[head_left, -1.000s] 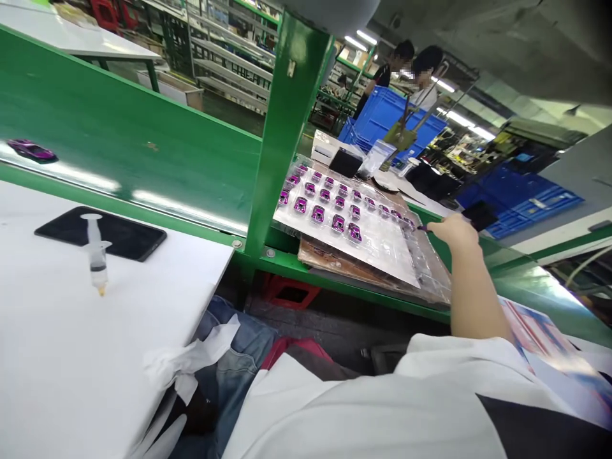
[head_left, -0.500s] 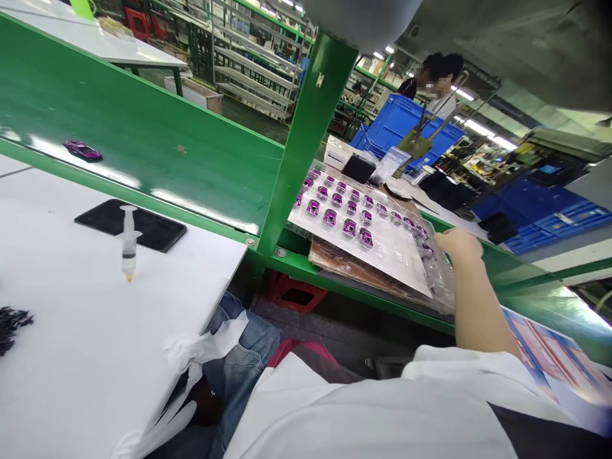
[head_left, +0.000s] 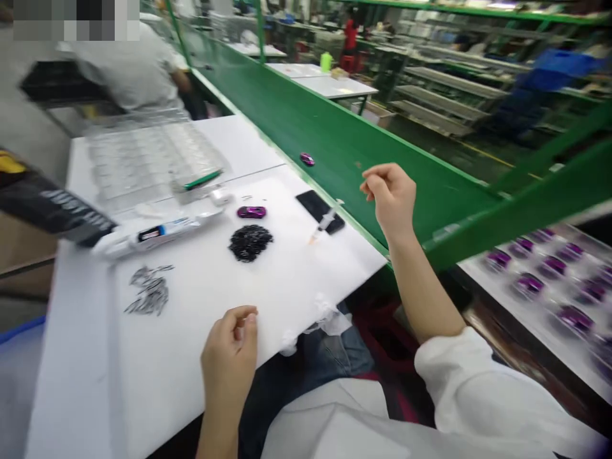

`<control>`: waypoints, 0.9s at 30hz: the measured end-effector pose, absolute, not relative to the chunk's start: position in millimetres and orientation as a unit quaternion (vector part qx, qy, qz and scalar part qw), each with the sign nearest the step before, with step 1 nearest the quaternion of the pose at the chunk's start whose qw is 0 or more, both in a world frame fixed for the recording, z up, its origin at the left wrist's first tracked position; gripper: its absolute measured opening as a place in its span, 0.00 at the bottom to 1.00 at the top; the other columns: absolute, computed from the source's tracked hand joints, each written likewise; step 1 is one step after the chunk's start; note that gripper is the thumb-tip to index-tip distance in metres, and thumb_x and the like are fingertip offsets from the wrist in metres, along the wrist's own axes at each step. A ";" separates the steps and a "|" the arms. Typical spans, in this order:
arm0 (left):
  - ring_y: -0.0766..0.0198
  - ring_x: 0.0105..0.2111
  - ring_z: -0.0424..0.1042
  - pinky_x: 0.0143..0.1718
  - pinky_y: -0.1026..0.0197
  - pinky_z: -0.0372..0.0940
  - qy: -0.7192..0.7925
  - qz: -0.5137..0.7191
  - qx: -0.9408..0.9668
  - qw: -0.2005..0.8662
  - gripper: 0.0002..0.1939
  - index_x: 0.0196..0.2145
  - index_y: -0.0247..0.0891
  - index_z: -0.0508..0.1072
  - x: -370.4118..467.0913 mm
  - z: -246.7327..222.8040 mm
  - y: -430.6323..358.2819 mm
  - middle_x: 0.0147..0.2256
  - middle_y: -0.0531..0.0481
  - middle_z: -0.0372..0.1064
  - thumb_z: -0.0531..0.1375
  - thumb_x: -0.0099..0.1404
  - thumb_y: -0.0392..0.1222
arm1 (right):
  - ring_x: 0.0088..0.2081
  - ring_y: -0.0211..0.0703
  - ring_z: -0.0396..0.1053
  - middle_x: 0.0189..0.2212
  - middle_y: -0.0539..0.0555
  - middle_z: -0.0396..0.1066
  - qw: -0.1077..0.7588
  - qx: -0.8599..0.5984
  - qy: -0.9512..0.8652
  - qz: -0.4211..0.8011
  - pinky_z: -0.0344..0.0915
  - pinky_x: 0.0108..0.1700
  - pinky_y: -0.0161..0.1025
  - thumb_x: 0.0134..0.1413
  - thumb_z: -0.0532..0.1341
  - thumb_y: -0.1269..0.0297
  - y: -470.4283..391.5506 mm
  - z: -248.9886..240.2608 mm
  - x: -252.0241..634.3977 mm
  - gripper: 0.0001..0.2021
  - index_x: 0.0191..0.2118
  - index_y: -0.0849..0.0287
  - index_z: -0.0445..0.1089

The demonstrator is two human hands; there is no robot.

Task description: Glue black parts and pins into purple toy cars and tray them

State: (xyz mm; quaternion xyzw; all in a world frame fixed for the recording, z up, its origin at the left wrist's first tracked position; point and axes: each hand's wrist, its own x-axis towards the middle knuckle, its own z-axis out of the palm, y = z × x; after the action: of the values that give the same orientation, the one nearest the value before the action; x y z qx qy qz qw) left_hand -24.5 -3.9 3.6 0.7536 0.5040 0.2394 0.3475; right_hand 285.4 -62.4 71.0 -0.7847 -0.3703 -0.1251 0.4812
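Observation:
My left hand (head_left: 230, 354) rests at the front of the white table, its fingers curled in and thumb close to the index finger, nothing visible in it. Above the edge of the green conveyor trough (head_left: 335, 146), my right hand (head_left: 394, 201) is raised with fingers bent together; I see nothing between them. Nearest to it are a syringe (head_left: 327, 220) with an orange tip and a black phone (head_left: 310, 207). A purple toy car (head_left: 251, 212) sits on the table behind a heap of small black parts (head_left: 249, 243). Another purple toy car (head_left: 307, 159) is in the trough.
Thin grey-black strips (head_left: 150, 290) lie at the table's left, near a white tube (head_left: 157, 234). Clear plastic trays (head_left: 148, 156) are stacked farther back. Purple cars in a blister tray (head_left: 554, 266) stand at the right. A person in white (head_left: 129, 70) sits beyond the table.
The view has swung left to the table. My right hand has left the tray of purple cars and is now over the trough's edge. My left hand has come into view.

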 end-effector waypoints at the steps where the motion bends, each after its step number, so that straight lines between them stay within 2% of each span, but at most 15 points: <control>1: 0.60 0.32 0.69 0.34 0.58 0.62 0.508 0.247 0.741 0.363 0.12 0.33 0.43 0.71 -24.6 4.8 -5.3 0.33 0.52 0.72 0.52 0.61 0.50 | 0.36 0.39 0.69 0.35 0.53 0.69 0.451 -0.808 -0.358 -0.123 0.64 0.37 0.35 0.54 0.46 0.64 -29.9 68.3 304.5 0.15 0.43 0.57 0.66; 3: 0.60 0.31 0.70 0.33 0.60 0.62 0.514 0.266 0.717 0.389 0.11 0.32 0.43 0.71 -26.7 6.2 -6.9 0.31 0.52 0.73 0.52 0.62 0.49 | 0.45 0.38 0.66 0.46 0.56 0.67 0.336 -0.877 -0.327 -0.107 0.61 0.47 0.36 0.54 0.45 0.68 24.9 59.1 338.1 0.18 0.49 0.60 0.63; 4: 0.61 0.30 0.70 0.32 0.60 0.62 0.515 0.278 0.706 0.399 0.11 0.31 0.42 0.71 -28.0 6.3 -7.5 0.30 0.53 0.73 0.52 0.62 0.49 | 0.49 0.41 0.64 0.48 0.58 0.66 0.312 -0.885 -0.334 -0.087 0.59 0.50 0.38 0.53 0.47 0.69 45.9 53.0 351.4 0.19 0.50 0.62 0.63; 8: 0.64 0.24 0.68 0.28 0.63 0.62 0.505 0.306 0.697 0.408 0.11 0.30 0.40 0.70 -29.9 4.1 -8.6 0.24 0.53 0.70 0.51 0.63 0.45 | 0.53 0.55 0.60 0.51 0.67 0.63 0.232 -0.898 -0.373 -0.021 0.54 0.54 0.50 0.51 0.54 0.71 92.2 26.5 385.0 0.18 0.49 0.67 0.66; 11: 0.65 0.22 0.65 0.25 0.63 0.61 0.495 0.292 0.723 0.384 0.11 0.30 0.39 0.69 -28.4 1.6 -7.7 0.22 0.53 0.67 0.49 0.64 0.43 | 0.55 0.56 0.58 0.53 0.65 0.60 0.182 -0.910 -0.371 0.010 0.52 0.55 0.57 0.54 0.57 0.67 110.3 12.6 404.3 0.18 0.51 0.65 0.64; 15: 0.66 0.21 0.64 0.24 0.64 0.59 0.494 0.283 0.736 0.366 0.12 0.30 0.39 0.69 -27.0 -0.3 -6.2 0.21 0.53 0.65 0.48 0.65 0.41 | 0.56 0.49 0.58 0.57 0.58 0.57 0.141 -0.921 -0.363 0.030 0.56 0.56 0.56 0.58 0.56 0.57 135.8 4.6 426.9 0.21 0.55 0.57 0.60; 22: 0.67 0.20 0.62 0.23 0.66 0.57 0.490 0.295 0.738 0.359 0.10 0.30 0.39 0.69 -24.8 0.4 -5.1 0.20 0.55 0.64 0.49 0.64 0.39 | 0.56 0.49 0.57 0.55 0.58 0.59 0.085 -0.947 -0.307 0.037 0.54 0.57 0.55 0.57 0.55 0.53 148.6 -3.8 435.6 0.20 0.53 0.57 0.62; 24: 0.68 0.20 0.61 0.22 0.66 0.57 0.488 0.295 0.737 0.361 0.10 0.30 0.39 0.69 -24.2 1.3 -5.1 0.20 0.55 0.64 0.49 0.64 0.39 | 0.58 0.52 0.54 0.55 0.61 0.59 0.076 -0.954 -0.290 0.023 0.51 0.57 0.55 0.57 0.56 0.56 142.7 -6.2 430.4 0.20 0.52 0.59 0.63; 27: 0.68 0.20 0.61 0.23 0.66 0.57 0.485 0.294 0.740 0.362 0.10 0.30 0.39 0.69 -23.6 2.8 -5.4 0.19 0.55 0.64 0.49 0.63 0.38 | 0.59 0.60 0.53 0.52 0.74 0.61 0.076 -0.962 -0.264 0.010 0.48 0.55 0.54 0.50 0.60 0.67 129.5 -6.8 420.1 0.22 0.52 0.67 0.65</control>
State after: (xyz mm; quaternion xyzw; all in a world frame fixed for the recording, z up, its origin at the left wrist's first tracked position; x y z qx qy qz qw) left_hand -23.6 -5.4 2.8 0.7397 0.4853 0.2944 0.3616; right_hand 420.1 129.5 -6.8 -0.9615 -0.2639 0.0103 0.0758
